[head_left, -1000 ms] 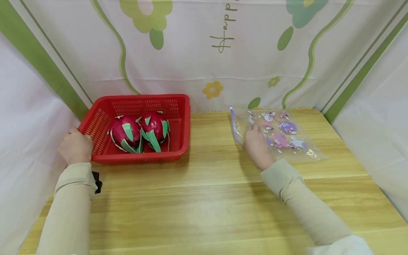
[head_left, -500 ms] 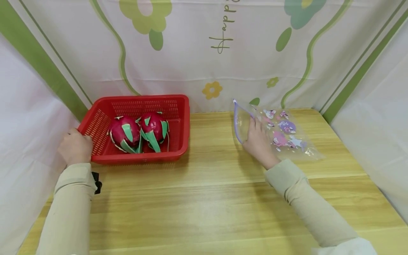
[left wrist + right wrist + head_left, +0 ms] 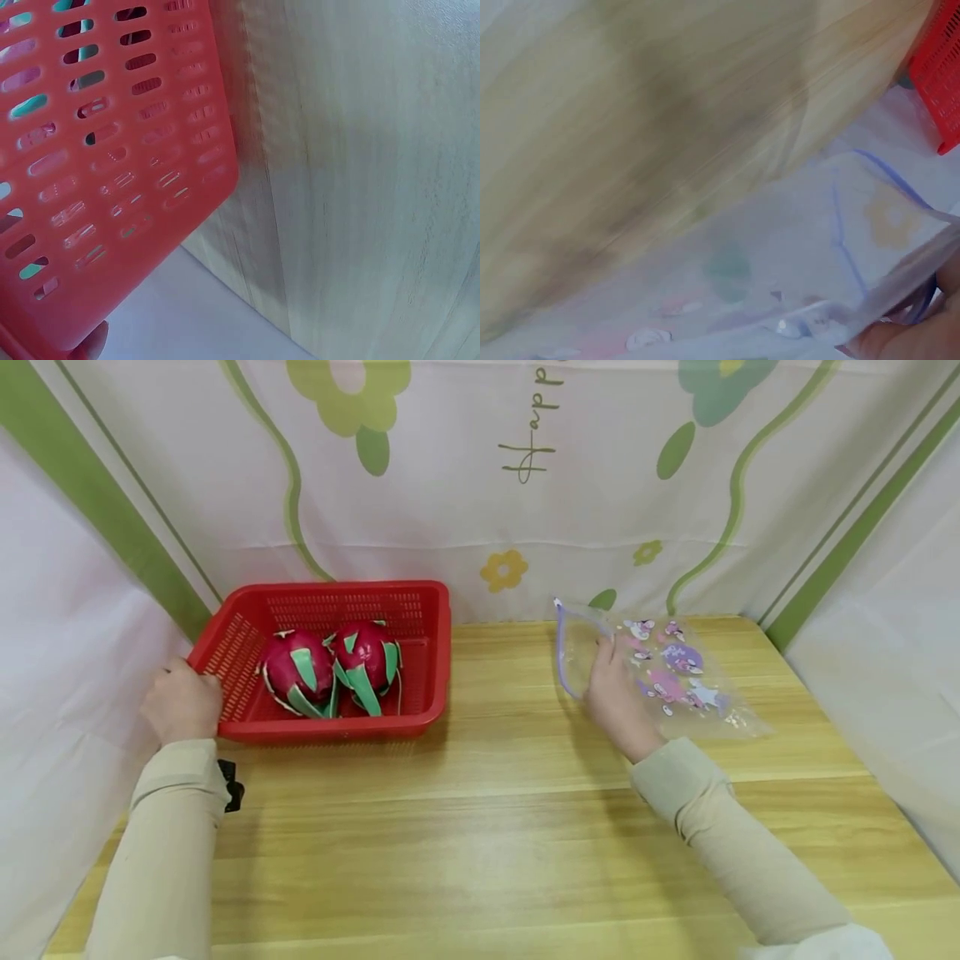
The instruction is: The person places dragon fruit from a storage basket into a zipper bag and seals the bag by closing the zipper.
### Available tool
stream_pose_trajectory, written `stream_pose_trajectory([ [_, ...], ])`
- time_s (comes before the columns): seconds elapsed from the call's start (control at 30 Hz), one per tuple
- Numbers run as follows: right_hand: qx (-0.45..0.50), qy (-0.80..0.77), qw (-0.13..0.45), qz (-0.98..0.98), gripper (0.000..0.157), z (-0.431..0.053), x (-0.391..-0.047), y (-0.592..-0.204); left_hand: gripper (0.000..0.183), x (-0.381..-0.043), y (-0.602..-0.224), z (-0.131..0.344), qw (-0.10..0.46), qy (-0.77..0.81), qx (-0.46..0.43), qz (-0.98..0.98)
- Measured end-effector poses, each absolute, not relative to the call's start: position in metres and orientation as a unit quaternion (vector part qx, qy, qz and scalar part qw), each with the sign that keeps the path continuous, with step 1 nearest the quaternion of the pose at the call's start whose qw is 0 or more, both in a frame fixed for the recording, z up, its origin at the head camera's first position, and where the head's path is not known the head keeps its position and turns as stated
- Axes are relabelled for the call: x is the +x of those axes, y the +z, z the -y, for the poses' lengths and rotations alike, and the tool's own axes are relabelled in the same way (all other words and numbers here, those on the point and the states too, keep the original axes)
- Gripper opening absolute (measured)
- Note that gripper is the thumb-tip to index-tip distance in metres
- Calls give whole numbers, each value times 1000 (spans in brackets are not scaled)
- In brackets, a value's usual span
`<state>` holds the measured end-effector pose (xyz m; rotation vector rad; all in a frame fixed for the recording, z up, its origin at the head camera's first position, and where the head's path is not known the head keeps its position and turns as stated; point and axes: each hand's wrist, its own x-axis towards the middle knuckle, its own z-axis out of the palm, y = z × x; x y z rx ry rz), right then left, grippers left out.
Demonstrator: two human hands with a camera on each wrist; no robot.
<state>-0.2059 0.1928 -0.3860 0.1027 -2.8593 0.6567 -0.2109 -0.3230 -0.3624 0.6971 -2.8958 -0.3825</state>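
On the left of the head view, my left hand (image 3: pixel 182 702) grips the left rim of a red plastic basket (image 3: pixel 333 727). Two dragon fruits lie inside it, one on the left (image 3: pixel 288 668) and one on the right (image 3: pixel 367 656), both magenta with green scales. At the right, a clear zip bag (image 3: pixel 720 718) with purple and pink cartoon prints lies on the table. My right hand (image 3: pixel 618 702) pinches the bag near its purple-edged mouth, which stands raised and parted. The right wrist view shows the thumb (image 3: pixel 900 341) on the bag's film.
The wooden table (image 3: pixel 480 860) runs up to a white curtain (image 3: pixel 450 510) with flower prints at the back. White cloth also hangs on both sides. A small black object (image 3: pixel 231 785) sits at my left cuff.
My right hand has lifted the near edge of the bag's mouth and shifted slightly right, so the opening shows wider. My left hand and the basket have stayed in place.
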Motion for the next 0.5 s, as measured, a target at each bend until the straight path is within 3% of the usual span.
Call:
stream_pose_trajectory([
  [0.23, 81, 123, 130, 981, 63, -200, -204, -385, 45, -211, -359, 322, 59, -131, 232, 962],
  [0.5, 40, 148, 58, 986, 82, -199, -208, -385, 45, -210, -358, 321, 62, -126, 226, 964],
])
